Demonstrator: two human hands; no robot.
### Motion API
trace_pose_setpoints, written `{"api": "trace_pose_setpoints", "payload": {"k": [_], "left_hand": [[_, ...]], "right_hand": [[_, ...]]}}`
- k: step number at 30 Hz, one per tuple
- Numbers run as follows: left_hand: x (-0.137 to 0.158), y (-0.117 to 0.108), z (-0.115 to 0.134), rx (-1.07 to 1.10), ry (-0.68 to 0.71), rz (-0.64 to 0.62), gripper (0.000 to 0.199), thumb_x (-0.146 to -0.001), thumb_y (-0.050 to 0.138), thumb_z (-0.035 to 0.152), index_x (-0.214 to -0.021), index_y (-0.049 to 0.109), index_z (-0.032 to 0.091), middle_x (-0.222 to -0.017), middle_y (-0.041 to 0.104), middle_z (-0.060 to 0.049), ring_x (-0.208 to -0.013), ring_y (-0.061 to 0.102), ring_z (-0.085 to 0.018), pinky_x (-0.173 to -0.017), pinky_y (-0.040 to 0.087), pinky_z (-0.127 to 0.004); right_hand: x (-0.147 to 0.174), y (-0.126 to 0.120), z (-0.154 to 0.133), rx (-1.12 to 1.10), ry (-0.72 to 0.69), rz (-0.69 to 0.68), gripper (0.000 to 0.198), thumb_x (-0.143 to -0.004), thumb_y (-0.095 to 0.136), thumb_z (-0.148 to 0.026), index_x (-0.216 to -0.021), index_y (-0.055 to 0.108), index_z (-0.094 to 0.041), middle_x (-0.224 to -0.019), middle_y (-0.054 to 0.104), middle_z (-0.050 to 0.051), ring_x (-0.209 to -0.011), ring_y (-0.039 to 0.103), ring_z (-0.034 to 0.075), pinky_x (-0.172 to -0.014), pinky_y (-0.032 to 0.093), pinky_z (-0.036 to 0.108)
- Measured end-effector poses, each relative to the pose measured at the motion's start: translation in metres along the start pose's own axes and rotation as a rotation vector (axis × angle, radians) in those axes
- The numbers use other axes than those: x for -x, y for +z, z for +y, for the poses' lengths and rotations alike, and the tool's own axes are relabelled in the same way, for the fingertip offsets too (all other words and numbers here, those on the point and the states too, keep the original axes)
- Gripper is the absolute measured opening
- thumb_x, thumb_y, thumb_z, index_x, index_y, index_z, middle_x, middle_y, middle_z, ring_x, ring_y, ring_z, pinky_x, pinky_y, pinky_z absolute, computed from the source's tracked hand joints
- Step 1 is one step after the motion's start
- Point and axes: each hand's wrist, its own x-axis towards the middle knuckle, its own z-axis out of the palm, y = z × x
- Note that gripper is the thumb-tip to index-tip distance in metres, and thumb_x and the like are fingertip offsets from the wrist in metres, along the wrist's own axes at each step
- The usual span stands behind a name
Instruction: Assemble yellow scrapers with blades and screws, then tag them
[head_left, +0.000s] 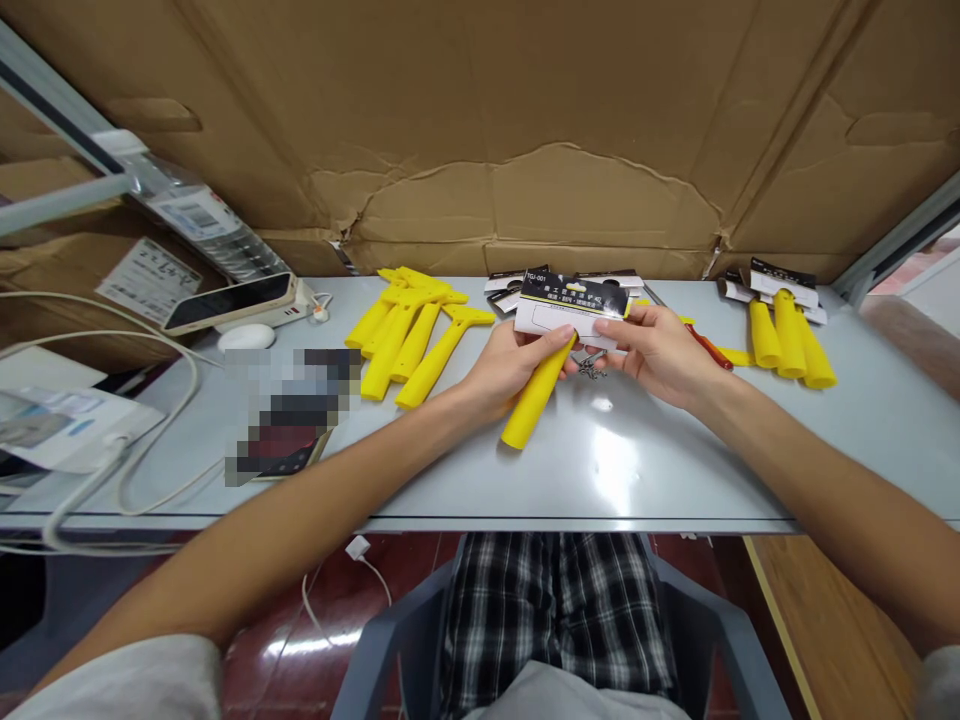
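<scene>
My left hand (501, 368) is closed around the top of a yellow scraper (531, 408), its handle slanting down toward me. A black-and-white header card (570, 308) covers the scraper's head. My right hand (660, 350) pinches the card's right side between thumb and fingers. Just below the card, by my right fingertips, lies a small heap of dark metal bits (591, 366), too small to name surely. Left of my hands is a pile of bare yellow scrapers (409, 330). To the right, several carded scrapers (789, 335) lie together.
A red-handled tool (709, 347) lies behind my right hand. Leftward are a pixelated phone-like device (289, 420), a white mouse (246, 338), a leaning phone (229, 303), loose cables (196, 390) and a plastic bottle (206, 220). Cardboard (525, 120) walls the back of the table (465, 490).
</scene>
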Motion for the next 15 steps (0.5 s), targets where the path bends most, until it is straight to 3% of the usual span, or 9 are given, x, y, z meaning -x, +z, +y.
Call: {"api": "trace_pose_setpoints", "payload": {"k": [8,15], "left_hand": [[0.0013,0.0024,0.0005,0.021,-0.086,-0.039,0.034,-0.084,0.088,0.039,-0.103,0.077,0.013,-0.099,0.080,-0.012,-0.079,0.075,-0.017,-0.073,0.061,-0.030],[-0.0038,-0.0060,0.0085,-0.047,0.082,0.122,0.038,-0.083,0.085,0.052,-0.100,0.077,0.020,-0.112,0.080,-0.008,-0.098,0.075,-0.020,-0.077,0.060,-0.029]], "right_hand": [[-0.0057,-0.0106,-0.0042,-0.042,-0.057,0.145,0.049,-0.072,0.090,-0.040,-0.100,0.058,-0.015,-0.123,0.067,0.007,-0.099,0.067,0.013,-0.078,0.063,0.029],[-0.0012,-0.0048,-0.0068,0.012,0.000,0.049,0.052,-0.071,0.091,-0.042,-0.100,0.058,-0.014,-0.119,0.067,0.011,-0.096,0.068,0.015,-0.069,0.057,0.027]]}}
